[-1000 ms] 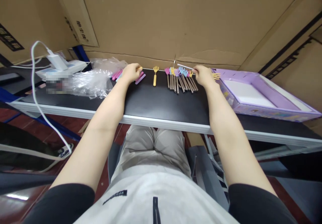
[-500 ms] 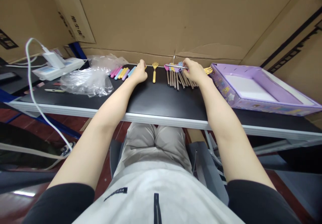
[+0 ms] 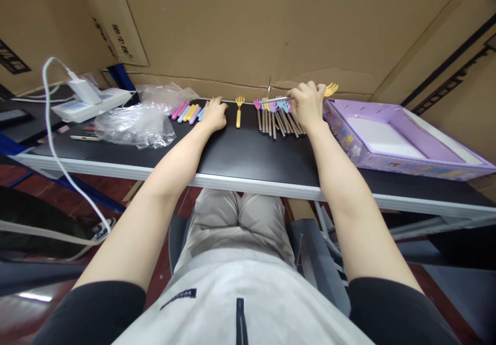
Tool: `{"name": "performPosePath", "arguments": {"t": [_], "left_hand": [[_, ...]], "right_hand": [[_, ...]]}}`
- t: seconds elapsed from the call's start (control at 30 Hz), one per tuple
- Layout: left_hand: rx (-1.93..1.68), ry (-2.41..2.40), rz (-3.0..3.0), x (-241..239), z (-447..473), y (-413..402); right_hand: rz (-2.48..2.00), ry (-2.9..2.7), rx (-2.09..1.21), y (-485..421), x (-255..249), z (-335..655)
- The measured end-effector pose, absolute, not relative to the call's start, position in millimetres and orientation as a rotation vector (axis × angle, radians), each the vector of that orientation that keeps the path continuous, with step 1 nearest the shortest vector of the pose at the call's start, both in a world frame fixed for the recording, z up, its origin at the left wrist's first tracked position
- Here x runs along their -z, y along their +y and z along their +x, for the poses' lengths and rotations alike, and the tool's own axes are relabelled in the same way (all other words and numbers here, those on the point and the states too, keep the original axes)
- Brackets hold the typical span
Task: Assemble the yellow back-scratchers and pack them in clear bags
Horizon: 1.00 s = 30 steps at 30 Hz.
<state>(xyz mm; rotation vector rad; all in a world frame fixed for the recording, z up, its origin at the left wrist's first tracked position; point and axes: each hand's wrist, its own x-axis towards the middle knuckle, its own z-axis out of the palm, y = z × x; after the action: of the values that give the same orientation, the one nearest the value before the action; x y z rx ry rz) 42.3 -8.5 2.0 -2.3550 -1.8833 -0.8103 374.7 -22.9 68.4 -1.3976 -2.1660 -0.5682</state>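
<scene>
My right hand [image 3: 308,105] is closed round a yellow-headed rake stick [image 3: 330,90], held level above the black table with its metal rod pointing left. Below it lies a bunch of rake sticks [image 3: 276,118] with pink, blue and yellow heads and metal rods. My left hand [image 3: 214,115] rests on the table with fingers curled; what they hold, if anything, is hidden. It lies beside a row of coloured plastic handles [image 3: 188,112]. One whole yellow rake [image 3: 238,111] lies between the hands.
A purple cardboard tray [image 3: 391,138] sits at the right. Crumpled clear plastic bags [image 3: 135,123], a white power strip [image 3: 91,105] with a charger and cable lie at the left. Cardboard sheets [image 3: 248,30] wall off the table's [image 3: 248,159] far edge.
My right hand has lifted the yellow-headed stick up off the bunch and turned it level. My left hand slid right from the coloured handles, then eased slightly back towards them.
</scene>
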Motion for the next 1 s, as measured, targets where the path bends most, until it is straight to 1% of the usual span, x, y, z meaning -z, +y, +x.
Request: {"name": "performPosePath", "arguments": {"t": [0.13,0.37,0.57,0.8,0.9,1.0], "left_hand": [[0.803,-1.849,-2.392,-6,45,-14],[0.772,-1.831,-2.407,-9,48,-17],[0.775,-1.784,-2.414,-12,52,-19],[0.689,-1.774,-2.435,-13,68,-22],[0.641,-1.848,-2.420,-11,74,-22],[0.515,-1.930,-2.389,-12,80,-24]], "right_hand": [[-1.364,-2.145,0.536,-22,-67,372],[-1.446,-2.250,0.503,-24,-61,362],[-1.345,-2.352,0.527,-15,-45,355],[-1.334,-2.352,0.479,-6,-38,351],[-1.408,-2.335,0.441,0,-35,352],[-1.507,-2.303,0.393,5,-33,353]]}}
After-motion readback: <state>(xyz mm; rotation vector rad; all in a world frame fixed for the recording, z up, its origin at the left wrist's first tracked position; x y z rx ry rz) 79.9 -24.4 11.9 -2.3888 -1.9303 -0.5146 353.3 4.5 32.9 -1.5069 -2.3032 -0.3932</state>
